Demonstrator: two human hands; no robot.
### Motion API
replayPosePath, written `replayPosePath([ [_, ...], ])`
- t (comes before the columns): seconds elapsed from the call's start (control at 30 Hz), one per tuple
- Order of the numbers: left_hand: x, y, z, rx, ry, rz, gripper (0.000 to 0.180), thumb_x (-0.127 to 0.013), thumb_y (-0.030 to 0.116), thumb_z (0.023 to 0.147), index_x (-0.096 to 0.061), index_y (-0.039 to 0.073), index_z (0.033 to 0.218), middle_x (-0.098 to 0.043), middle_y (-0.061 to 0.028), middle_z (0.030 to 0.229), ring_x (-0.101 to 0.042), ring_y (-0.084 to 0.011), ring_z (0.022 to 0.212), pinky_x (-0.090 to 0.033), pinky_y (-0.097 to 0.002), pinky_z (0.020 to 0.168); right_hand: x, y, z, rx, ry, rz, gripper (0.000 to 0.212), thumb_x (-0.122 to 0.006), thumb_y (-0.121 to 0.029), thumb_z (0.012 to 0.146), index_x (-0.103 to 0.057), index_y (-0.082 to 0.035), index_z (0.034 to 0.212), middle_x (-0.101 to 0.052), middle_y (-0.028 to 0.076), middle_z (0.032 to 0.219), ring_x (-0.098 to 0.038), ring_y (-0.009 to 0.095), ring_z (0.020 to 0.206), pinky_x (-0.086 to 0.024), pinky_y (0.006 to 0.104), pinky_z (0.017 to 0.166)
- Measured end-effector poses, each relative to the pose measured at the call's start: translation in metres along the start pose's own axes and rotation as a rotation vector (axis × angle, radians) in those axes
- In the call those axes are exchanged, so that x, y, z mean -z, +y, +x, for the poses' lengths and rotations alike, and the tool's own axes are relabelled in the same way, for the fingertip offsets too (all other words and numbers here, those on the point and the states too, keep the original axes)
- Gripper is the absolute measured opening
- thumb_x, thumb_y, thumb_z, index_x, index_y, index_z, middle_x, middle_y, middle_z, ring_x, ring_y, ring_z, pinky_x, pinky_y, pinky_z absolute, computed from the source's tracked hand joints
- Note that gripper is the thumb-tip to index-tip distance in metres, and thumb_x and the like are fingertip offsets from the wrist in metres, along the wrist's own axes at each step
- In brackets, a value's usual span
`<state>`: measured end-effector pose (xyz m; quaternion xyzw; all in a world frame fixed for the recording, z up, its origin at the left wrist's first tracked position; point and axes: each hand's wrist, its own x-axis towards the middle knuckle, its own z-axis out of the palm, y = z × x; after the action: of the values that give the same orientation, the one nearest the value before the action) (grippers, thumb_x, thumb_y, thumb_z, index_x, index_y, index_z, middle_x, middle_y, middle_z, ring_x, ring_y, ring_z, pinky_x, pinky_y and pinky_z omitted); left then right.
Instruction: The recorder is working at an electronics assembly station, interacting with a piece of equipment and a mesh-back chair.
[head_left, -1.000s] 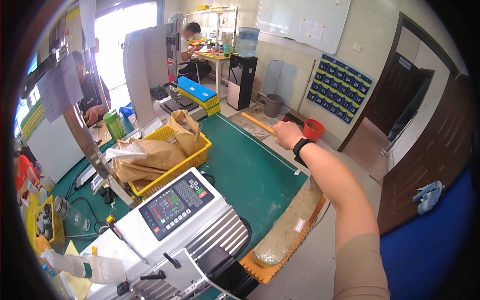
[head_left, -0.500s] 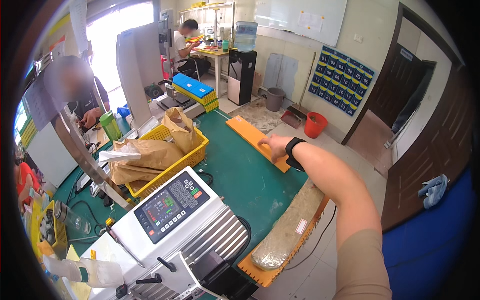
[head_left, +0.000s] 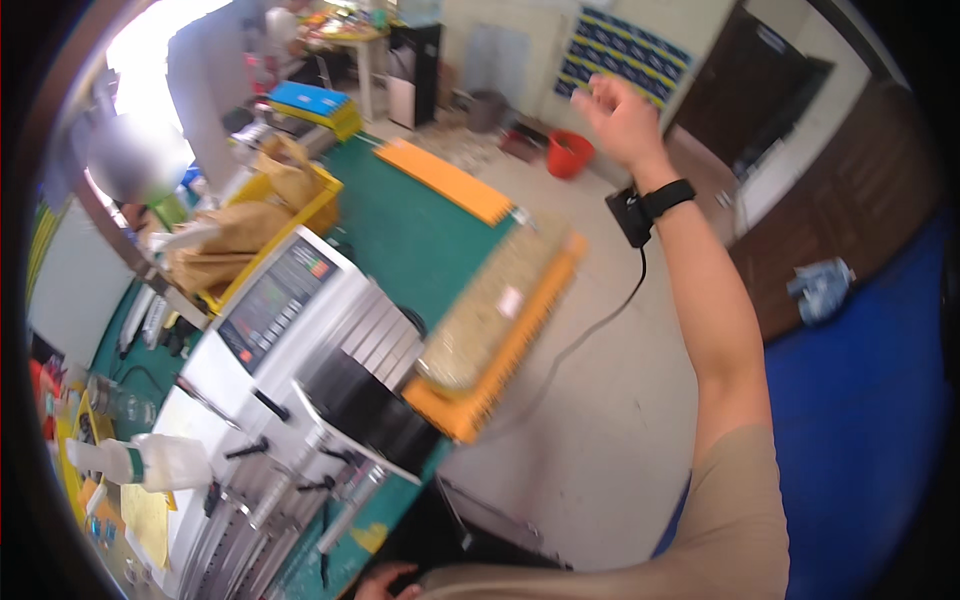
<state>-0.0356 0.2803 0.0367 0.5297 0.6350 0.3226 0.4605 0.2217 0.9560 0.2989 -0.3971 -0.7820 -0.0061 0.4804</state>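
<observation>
My right hand (head_left: 618,118) is raised over the floor beyond the green table's right edge, fingers loosely bent and apart, holding nothing. A black band with a small box and a cable (head_left: 632,215) sits on that wrist. Part of my left hand (head_left: 388,582) shows at the lower edge, beside the machine; its fingers are mostly cut off. On the table's right edge lies a long tan bundle in clear wrap (head_left: 490,290), bearing a white label, on an orange toothed-edge board (head_left: 530,345). Another orange board (head_left: 445,182) lies farther off, apart from my hands.
A white machine with a keypad panel (head_left: 275,300) stands at the left front. Behind it is a yellow basket (head_left: 325,205) with brown paper bags. Blue and yellow stacked pieces (head_left: 312,100) stand at the far end. A red bucket (head_left: 568,155) is on the floor.
My right hand has lifted off the far orange board and moved up and right, away from the table. The view has turned downward and right, bringing my left hand into the lower edge.
</observation>
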Motion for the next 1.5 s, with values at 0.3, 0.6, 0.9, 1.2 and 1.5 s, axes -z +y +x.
replayPosePath([
  [0.3,-0.01,0.012,0.0,-0.099,-0.171,0.073,0.039,-0.083,0.023,0.091,-0.076,-0.002,0.12,-0.077,-0.0214,0.12,-0.073,-0.0394,0.114,-0.055,-0.0456,0.104,0.355,-0.157,-0.251,0.556,0.967,0.096,0.054,-0.054,-0.053,0.106,-0.054,-0.015,0.145,-0.072,0.024,0.111,-0.07,0.041,0.097,-0.053,0.0507,0.095],
  [0.6,-0.033,0.036,-0.013,-0.195,-0.275,0.127,0.038,-0.081,0.023,0.093,-0.075,-0.004,0.119,-0.077,-0.021,0.118,-0.072,-0.0389,0.113,-0.054,-0.0442,0.103,0.489,-0.211,-0.33,0.513,0.892,0.452,0.033,-0.054,-0.038,0.101,-0.059,-0.024,0.072,-0.051,-0.011,0.063,-0.053,0.003,0.053,-0.048,0.0208,0.053],
  [0.9,-0.07,0.098,0.048,-0.54,-0.498,0.309,0.037,-0.086,0.018,0.084,-0.076,0.002,0.116,-0.078,-0.0154,0.115,-0.072,-0.0373,0.104,-0.055,-0.0454,0.09,0.281,-0.042,-0.309,-0.119,-0.702,-0.141,0.024,-0.071,-0.028,0.103,-0.077,-0.005,0.104,-0.078,0.012,0.094,-0.071,0.028,0.08,-0.057,0.0412,0.077],
  [1.2,-0.113,0.117,0.114,-0.541,-0.706,0.265,0.04,-0.088,0.015,0.081,-0.075,0.0,0.116,-0.077,-0.0163,0.116,-0.071,-0.0391,0.105,-0.055,-0.0469,0.093,0.365,-0.085,-0.527,-0.727,-1.936,-0.077,0.072,-0.079,-0.06,0.091,-0.074,-0.001,0.132,-0.082,0.017,0.093,-0.079,0.039,0.093,-0.062,0.0484,0.083],
  [1.5,-0.161,0.129,0.141,-0.61,-0.869,0.326,0.039,-0.086,0.017,0.085,-0.075,0.003,0.12,-0.076,-0.015,0.119,-0.07,-0.0372,0.111,-0.055,-0.0467,0.097,0.416,-0.082,-0.559,-1.015,-1.887,0.134,0.03,-0.075,-0.017,0.096,-0.078,0.004,0.117,-0.077,0.014,0.078,-0.074,0.031,0.071,-0.058,0.0444,0.068],
])
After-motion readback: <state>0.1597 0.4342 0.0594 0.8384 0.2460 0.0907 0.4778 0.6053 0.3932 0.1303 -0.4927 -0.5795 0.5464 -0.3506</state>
